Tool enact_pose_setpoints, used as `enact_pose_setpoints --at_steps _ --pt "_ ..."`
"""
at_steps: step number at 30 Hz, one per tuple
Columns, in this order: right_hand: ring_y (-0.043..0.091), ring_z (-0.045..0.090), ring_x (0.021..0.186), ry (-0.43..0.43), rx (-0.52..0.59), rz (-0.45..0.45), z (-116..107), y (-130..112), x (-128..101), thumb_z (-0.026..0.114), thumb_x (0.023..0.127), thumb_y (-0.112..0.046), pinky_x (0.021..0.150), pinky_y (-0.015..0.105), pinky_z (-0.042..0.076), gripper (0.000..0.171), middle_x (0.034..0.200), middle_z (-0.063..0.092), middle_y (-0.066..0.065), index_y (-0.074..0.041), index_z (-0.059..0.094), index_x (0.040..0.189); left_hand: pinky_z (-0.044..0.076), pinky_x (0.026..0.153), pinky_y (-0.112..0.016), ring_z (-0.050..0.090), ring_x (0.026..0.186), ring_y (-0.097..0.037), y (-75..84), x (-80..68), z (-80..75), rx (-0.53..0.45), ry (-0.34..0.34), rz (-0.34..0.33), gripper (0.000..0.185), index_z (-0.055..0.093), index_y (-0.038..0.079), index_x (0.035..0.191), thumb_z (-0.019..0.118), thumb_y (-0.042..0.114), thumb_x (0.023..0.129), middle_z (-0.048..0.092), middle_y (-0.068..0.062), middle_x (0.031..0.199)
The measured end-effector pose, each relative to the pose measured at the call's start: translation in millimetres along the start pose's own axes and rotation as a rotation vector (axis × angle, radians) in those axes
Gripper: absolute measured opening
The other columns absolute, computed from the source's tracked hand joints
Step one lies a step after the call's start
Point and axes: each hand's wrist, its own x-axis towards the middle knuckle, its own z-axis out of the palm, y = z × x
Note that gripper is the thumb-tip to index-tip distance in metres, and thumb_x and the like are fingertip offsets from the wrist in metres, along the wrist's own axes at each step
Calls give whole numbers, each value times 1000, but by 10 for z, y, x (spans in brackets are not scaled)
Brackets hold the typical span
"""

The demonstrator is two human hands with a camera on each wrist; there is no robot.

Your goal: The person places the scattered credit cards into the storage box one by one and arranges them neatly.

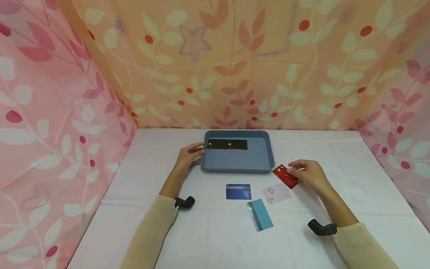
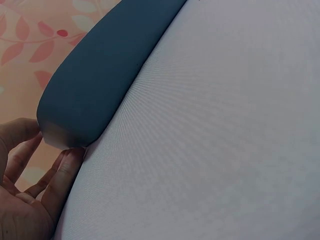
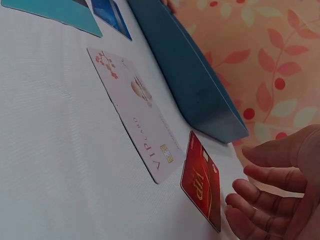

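My left hand (image 1: 187,157) rests its extended fingers against the outer left side of a blue-grey tray (image 1: 237,160). Two black cards (image 1: 237,145) lie side by side in the tray, along its back left. Just right of the tray's front corner, my right hand (image 1: 310,172) hovers by a red VIP card (image 1: 282,172). In the right wrist view, loosely bent fingers (image 3: 262,197) appear beside the red card (image 3: 200,182), with a gap between. A pale pink-white VIP card (image 3: 132,105) lies next to the red one.
A dark blue card (image 1: 238,191) and a light blue card (image 1: 260,215) with a dark stripe lie in front of the tray. White cloth (image 1: 201,239) covers the table. Floral curtains (image 1: 208,82) enclose the back and sides.
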Motion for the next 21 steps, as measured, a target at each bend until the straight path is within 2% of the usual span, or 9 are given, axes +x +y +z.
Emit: enact_pose_setpoints --at_steps 6,9,15,21 --pt "28 66 85 5 -57 -22 27 48 73 76 92 -18 63 29 58 38 99 70 20 7 68 119 62 79 -34 64 112 -22 11 -5 6 6 -3 3 43 68 14 134 76 11 92 63 -11 131" --pt "31 67 89 13 -102 -34 50 68 105 78 90 -19 67 31 58 40 99 71 21 7 68 118 62 79 -34 64 113 -24 11 -8 4 7 -1 -2 43 68 15 134 76 12 92 63 -12 131" --pt "38 63 98 -17 -182 13 73 1 86 80 87 -29 78 44 60 53 112 67 27 6 64 124 62 79 -35 63 114 -24 19 -18 5 1 4 -5 43 68 15 133 77 12 92 63 -12 131" --pt "39 59 99 -78 -314 35 90 -24 81 87 79 -37 78 50 56 65 113 64 29 7 62 120 62 78 -34 64 113 -23 16 -18 14 4 5 2 43 68 14 134 76 11 92 63 -11 131"
